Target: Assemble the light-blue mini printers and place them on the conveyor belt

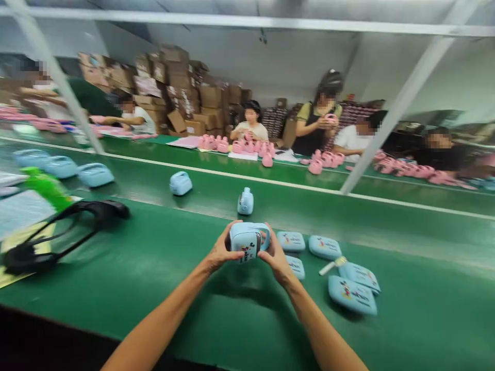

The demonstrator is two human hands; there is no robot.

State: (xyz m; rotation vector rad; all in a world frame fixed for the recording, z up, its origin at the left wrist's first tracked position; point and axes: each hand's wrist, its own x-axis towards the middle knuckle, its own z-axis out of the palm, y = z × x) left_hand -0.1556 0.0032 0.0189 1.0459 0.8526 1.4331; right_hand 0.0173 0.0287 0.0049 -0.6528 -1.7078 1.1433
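Note:
A light blue toy case (246,240) with a cartoon print is held above the green table (154,278) between both my hands. My left hand (220,252) wraps its left side, fingers curled round it. My right hand (274,253) grips its right side by the handle. Just right of my hands lie several flat light blue shells (325,247), some printed, one of the largest (351,294) nearest the front. A small white tube (331,266) lies among them.
Blue cases stand on the conveyor belt beyond, one (245,201) straight ahead, one (180,183) further left, more at far left (95,174). A black fan-like device (58,232) and a green object (46,188) sit at left. Other people handle pink cases (247,146) across the line; cartons are stacked behind.

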